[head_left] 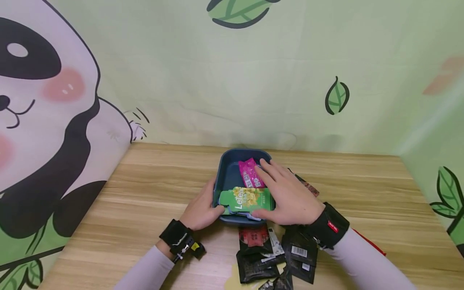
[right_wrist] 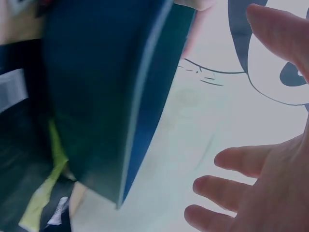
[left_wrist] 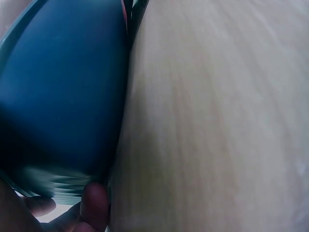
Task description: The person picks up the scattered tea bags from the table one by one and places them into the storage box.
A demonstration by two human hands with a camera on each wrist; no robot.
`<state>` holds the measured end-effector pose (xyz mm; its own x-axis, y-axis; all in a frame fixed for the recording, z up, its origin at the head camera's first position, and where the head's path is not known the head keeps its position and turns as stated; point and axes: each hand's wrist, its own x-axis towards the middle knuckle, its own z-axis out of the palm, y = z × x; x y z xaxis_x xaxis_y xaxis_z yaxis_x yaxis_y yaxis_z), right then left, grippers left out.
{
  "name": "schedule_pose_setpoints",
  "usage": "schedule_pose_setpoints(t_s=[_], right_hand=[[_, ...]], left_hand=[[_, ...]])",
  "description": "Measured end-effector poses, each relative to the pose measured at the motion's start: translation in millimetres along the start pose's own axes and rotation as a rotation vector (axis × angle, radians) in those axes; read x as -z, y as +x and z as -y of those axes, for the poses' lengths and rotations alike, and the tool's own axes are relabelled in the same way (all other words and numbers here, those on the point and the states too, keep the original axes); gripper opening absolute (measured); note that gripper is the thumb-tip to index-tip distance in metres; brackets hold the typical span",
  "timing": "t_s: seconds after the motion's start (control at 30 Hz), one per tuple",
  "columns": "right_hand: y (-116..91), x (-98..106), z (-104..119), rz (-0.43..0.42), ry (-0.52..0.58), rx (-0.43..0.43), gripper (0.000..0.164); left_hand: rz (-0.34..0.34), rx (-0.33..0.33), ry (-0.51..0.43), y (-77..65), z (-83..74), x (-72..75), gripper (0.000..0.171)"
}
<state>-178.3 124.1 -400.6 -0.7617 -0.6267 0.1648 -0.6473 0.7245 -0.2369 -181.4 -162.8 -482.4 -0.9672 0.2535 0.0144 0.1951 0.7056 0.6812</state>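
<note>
A dark blue plastic bin [head_left: 226,169] stands on the wooden table. Inside it lie a pink packet [head_left: 249,171] and, nearer me, a flat green box [head_left: 253,198] printed with yellow flowers, with other flat packs partly hidden beneath. My left hand [head_left: 203,207] grips the bin's near left side, thumb at the rim; its fingertips show against the bin wall [left_wrist: 67,87] in the left wrist view. Over the bin's right side is my right hand [head_left: 290,193], fingers extended and apart. The right wrist view shows nothing between those fingers, beside the bin's outer wall [right_wrist: 101,96].
Several black packets [head_left: 255,268] lie overlapped in front of the bin, one with a red front [head_left: 255,238]. Another dark packet [head_left: 309,187] is partly hidden behind my right hand. A printed cloth wall [head_left: 224,88] with a panda and leaves stands behind the table [head_left: 362,181].
</note>
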Motion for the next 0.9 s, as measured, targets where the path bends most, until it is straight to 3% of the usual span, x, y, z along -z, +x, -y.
schedule_pose_setpoints(t_s=[0.57, 0.9], right_hand=[[-81.5, -18.8, -30.9, 0.042, 0.031, -0.130, 0.114], [-115.2, -33.7, -33.1, 0.139, 0.001, -0.165, 0.113]], left_hand=[[0.003, 0.002, 0.001, 1.7, -1.2, -1.0, 0.093], [0.001, 0.010, 0.001, 0.6, -1.5, -0.7, 0.094]])
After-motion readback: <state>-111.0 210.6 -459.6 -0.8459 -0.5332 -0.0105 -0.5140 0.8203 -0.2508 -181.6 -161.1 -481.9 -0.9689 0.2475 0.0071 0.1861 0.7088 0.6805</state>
